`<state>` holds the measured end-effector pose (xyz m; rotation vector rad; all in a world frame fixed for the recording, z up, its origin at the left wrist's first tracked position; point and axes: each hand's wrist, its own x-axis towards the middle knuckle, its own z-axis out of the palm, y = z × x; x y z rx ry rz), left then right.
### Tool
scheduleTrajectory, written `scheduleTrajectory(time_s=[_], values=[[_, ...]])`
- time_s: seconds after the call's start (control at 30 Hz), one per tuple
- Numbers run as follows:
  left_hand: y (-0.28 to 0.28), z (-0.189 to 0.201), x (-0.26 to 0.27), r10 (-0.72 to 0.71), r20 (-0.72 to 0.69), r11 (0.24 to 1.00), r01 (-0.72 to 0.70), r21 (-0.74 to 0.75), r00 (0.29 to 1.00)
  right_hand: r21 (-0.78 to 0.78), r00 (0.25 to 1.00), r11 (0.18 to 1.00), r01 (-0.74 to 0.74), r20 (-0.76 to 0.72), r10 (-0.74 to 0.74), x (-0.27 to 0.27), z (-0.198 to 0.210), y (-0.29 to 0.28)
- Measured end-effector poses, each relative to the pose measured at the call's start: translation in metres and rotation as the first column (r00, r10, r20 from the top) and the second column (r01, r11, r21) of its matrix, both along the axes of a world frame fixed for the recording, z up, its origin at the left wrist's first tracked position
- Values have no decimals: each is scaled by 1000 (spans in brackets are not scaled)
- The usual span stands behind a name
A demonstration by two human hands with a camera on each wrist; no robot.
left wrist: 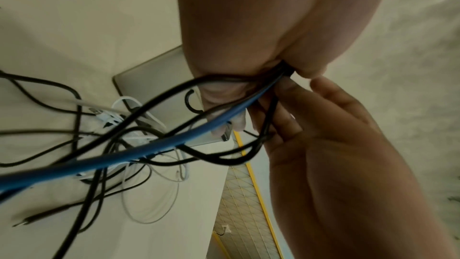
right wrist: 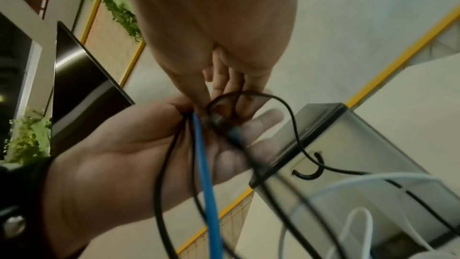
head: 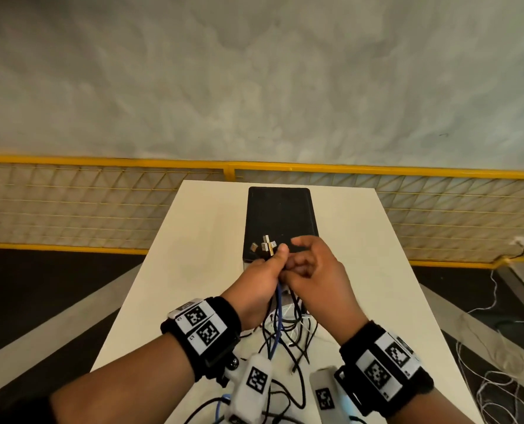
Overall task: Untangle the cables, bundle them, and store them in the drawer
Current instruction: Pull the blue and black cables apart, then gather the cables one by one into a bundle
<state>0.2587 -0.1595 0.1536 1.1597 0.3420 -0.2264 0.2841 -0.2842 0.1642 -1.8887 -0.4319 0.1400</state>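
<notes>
Cables, a loose tangle of thin black, white and one thicker blue cord (head: 277, 335), rise from the white tabletop (head: 199, 240) into the left hand (head: 259, 281), whose curled fingers clamp the gathered strands together; several silver metal plug ends (head: 265, 246) stick out above its thumb. In the left wrist view the blue cord (left wrist: 159, 149) runs up into that fist alongside black ones. The right hand (head: 311, 270) presses against the left, its fingers curled round a black strand (right wrist: 251, 94) just below the grip, so both hands work touching each other, held above the table.

The rest of the tangle (head: 288, 347) lies on the tabletop between the forearms, near the table's near edge, with a white loop (left wrist: 151, 200) spread flat. Just beyond the hands stands the small drawer unit with a black top (head: 280, 218) and pale translucent front (right wrist: 348, 164); a black curved handle (right wrist: 309, 172) shows on that front, which appears closed. Bare tabletop lies to the left and right of the unit, up to both side edges.

Both wrists carry black bands with white square-patterned marker tags (head: 201, 324); their small lettering is too blurred to read. A yellow-framed mesh fence (head: 101, 203) runs behind the table.
</notes>
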Motion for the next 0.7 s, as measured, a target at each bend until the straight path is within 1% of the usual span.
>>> scheduleTrajectory(time_s=[0.07, 0.13, 0.17, 0.2, 0.23, 0.3, 0.37, 0.4, 0.47, 0.53, 0.57, 0.6, 0.63, 0.67, 0.7], values=[[4, -4, -4, -14, 3, 1000, 14, -3, 1000, 31, 999, 999, -22, -38, 23, -5, 2, -4], [7, -5, -6, 21, 4, 1000, -21, -9, 1000, 23, 1000, 1000, -14, -6, 14, -11, 4, -10], [9, -5, -6, 53, 1, 999, -53, -2, 999, -30, 1000, 1000, -6, 27, 7, -13, 5, -15], [11, -5, -6, 80, 0, 997, -80, 3, 997, -122, 998, 992, -8, 59, 15, -14, 2, -20], [12, -4, -6, 99, 7, 995, -99, 0, 995, -244, 995, 969, -37, 77, 58, -15, 0, -25], [16, -2, -6, 128, 27, 992, -128, -11, 991, -452, 972, 873, -185, 49, 231, -19, -8, -35], [20, 2, -6, 159, 39, 987, -159, -5, 986, -547, 924, 772, -324, -8, 382, -24, -18, -43], [22, 4, -6, 181, 43, 983, -181, -10, 982, -596, 905, 719, -358, -32, 424, -25, -24, -48], [28, 7, -5, 227, 51, 974, -225, -33, 973, -710, 891, 605, -360, -69, 448, -23, -42, -63], [34, 10, -4, 259, 49, 964, -256, -65, 965, -801, 914, 505, -321, -123, 386, -18, -58, -80], [36, 10, -5, 264, 44, 963, -260, -76, 963, -810, 928, 495, -315, -153, 339, -17, -62, -86], [37, 10, -5, 262, 41, 963, -258, -81, 964, -786, 939, 533, -314, -175, 296, -16, -64, -89], [36, 9, -6, 257, 39, 964, -253, -82, 966, -731, 947, 608, -310, -181, 265, -15, -66, -89], [33, 9, -8, 248, 38, 966, -245, -82, 968, -646, 954, 703, -297, -182, 237, -17, -61, -83], [29, 7, -9, 237, 34, 969, -234, -81, 971, -512, 951, 805, -301, -220, 216, -20, -53, -74]])
